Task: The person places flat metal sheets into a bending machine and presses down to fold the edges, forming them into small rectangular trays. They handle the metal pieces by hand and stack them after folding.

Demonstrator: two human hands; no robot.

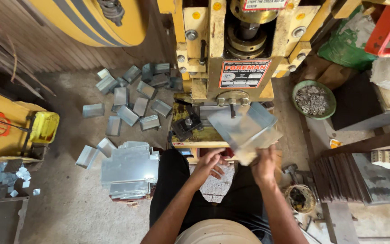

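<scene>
**A Shiny Metal Sheet in Front of the Big Yellow Press**

The right hand (pixel 264 166) grips the near edge of a flat metal sheet (pixel 244 129) and holds it up in front of the yellow press machine (pixel 231 58). Its fingers are curled tight around that edge. The left hand (pixel 209 163) is just beside it, fingers spread and loose, holding nothing. Its fingertips are close to the sheet's near corner, but I cannot tell if they touch.

The sheet looks thin and stiff. It probably feels light, since one hand can hold it up. The edges may be sharp, so the flat sides near an edge look like the safest place to grab. The smooth metal may be slippery too.

The sheet is silver-grey and shiny, with a fold along one side. It is tilted, and it looks a bit blurry.

On the floor to the left lies a stack of cut sheets (pixel 129 169). Farther back, many small bent metal pieces (pixel 132 97) are scattered about. A green bowl of tiny metal bits (pixel 313 99) sits on the right.
</scene>
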